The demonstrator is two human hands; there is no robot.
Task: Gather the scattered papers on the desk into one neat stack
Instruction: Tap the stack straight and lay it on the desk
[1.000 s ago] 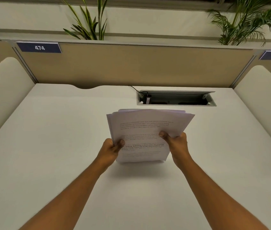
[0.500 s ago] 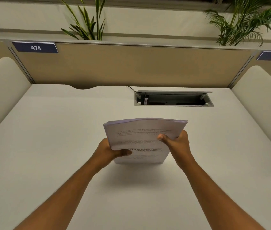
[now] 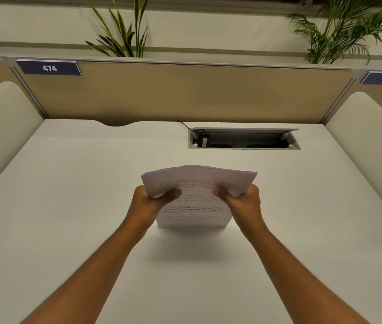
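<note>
You hold the stack (image 3: 194, 202) of papers upright in the middle of the desk (image 3: 68, 195), its bottom edge resting on the white surface or just at it; you cannot tell which from here. The sheets are white with blocks of small dark print, one band of it bolder, low on the front page. The top of the stack bows toward the far side, and its top edges show as a thin layered band, fairly even, with a slight fan at the left and right corners. The bottom edge looks straight and flush.

Your left hand (image 3: 152, 202) has its grip closed on the stack's left edge, thumb pressed across the front page. Your right hand (image 3: 243, 202) grips the right edge the same way, thumb on the front, fingers hidden behind the sheets.

A soft shadow lies on the desk just near of the stack. Far of it, a cable box (image 3: 243, 139) is sunk into the desk, well apart from the papers. Beyond that stands a tan partition (image 3: 185, 94) with a label reading 474 (image 3: 49, 68) at its left.
</note>
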